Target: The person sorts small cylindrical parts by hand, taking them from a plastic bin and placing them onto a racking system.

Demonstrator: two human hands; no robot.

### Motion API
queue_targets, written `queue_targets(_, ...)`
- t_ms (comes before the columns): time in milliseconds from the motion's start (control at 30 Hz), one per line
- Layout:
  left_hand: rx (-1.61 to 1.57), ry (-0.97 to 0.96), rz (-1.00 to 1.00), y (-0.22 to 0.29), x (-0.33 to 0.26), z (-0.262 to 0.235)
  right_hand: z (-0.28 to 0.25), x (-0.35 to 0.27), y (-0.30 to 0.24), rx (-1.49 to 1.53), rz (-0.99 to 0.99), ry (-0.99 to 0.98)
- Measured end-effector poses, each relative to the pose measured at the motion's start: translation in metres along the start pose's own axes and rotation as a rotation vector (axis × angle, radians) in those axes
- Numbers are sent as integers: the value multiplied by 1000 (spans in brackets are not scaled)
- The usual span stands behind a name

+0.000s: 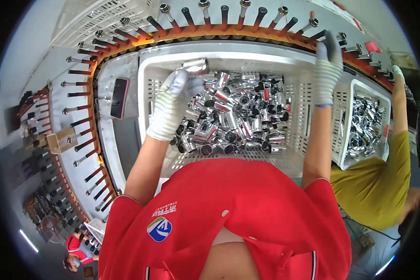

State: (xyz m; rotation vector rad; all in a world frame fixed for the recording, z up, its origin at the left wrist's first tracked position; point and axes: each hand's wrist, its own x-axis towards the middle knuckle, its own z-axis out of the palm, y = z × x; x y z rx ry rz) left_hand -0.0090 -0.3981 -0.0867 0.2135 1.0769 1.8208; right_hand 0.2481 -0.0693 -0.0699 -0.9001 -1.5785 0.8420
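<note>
My left hand (170, 100), in a white striped glove with grey fingertips, is over the left part of a large white crate (147, 112). Its fingers close around a shiny chrome sleeve (197, 66), blurred by motion. Many similar chrome sleeves (233, 121), some with black ends and red marks, lie heaped in the crate. My right hand (328, 77), gloved alike, reaches past the crate's far right corner to the orange conveyor track (191, 32). Its fingers are smeared beside an upright dark rod (315, 36); whether they grip anything is unclear.
Upright rods, some chrome-topped, line the curved track. A phone (119, 98) lies left of the crate. To the right, a co-worker in a yellow top (378, 186) reaches toward the track beside another crate (346, 130) of chrome parts. A white basket (102, 23) stands far left.
</note>
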Motion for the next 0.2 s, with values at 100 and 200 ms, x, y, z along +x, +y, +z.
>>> queue_targets(100, -54, -45, 87, -8, 10, 7, -27, -13, -3, -59, 32, 32)
queue_targets(200, 28, -90, 103, -7, 7, 17, -72, -13, 4, -94, 108, 119)
